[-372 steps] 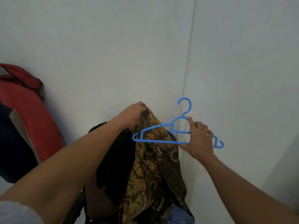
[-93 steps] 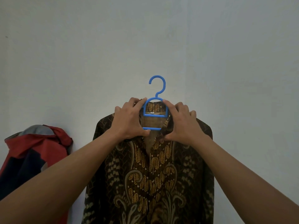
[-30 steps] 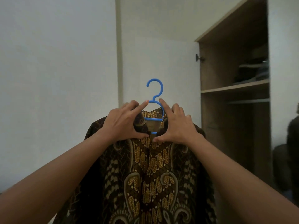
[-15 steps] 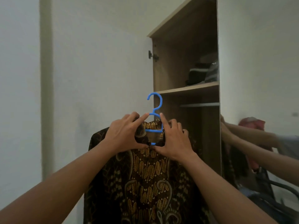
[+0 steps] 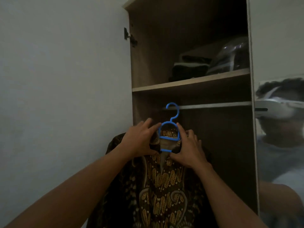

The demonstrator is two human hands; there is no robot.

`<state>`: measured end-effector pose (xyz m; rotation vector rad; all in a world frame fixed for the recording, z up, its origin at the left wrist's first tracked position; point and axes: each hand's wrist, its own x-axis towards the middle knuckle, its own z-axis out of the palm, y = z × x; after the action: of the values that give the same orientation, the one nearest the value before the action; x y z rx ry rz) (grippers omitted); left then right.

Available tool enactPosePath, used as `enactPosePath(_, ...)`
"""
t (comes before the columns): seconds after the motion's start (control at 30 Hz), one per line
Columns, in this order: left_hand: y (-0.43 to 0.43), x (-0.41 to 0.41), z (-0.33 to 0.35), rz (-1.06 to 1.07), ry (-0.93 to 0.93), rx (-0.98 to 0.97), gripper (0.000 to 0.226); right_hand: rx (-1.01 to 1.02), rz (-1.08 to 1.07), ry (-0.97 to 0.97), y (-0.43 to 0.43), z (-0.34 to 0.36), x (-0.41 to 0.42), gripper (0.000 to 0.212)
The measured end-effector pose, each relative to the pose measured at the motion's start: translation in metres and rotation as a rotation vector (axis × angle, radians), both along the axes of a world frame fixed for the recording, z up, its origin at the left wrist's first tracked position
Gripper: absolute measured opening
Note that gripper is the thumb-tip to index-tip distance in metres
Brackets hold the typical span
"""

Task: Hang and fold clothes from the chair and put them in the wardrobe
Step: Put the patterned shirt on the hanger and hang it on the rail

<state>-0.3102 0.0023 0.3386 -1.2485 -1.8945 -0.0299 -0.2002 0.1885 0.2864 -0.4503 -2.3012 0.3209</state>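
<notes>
Both hands, left [image 5: 139,142] and right [image 5: 189,150], pinch the brown patterned batik shirt [image 5: 164,186] by its collar on the blue plastic hanger [image 5: 169,129], hook just beside the wardrobe's metal rail [image 5: 213,105]. A misjudged lift could miss it.

Rail [image 5: 213,105]: you have bare length to the right of the blue hanger [image 5: 169,129] hook | Shelf [image 5: 189,83]: sits close above the rail, limiting your headroom | Upper shelf: folded clothes [image 5: 189,69] and plastic bag [image 5: 230,58] fill it | Sides: wardrobe [image 5: 139,63] panels bound you | Below rail: dark open space right of the batik shirt [image 5: 161,186].
</notes>
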Motion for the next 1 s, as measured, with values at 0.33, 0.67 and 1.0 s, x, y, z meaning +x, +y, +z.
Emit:
enactPosePath(0.33,0.116,-0.073,-0.011,-0.113,-0.049,-0.059,0.086,-0.345,0.054,0.09,0.132,-0.041,-0.086,0.137)
enactPosePath(0.67,0.217,-0.089,0.01,-0.055,-0.087,-0.114,0.081,-0.366,0.236,0.334,0.243,-0.043,-0.128,0.128)
enactPosePath(1.0,0.238,-0.076,0.03,-0.149,-0.002,0.01,0.085,-0.156,0.1,0.391,0.254,0.008,-0.095,0.124)
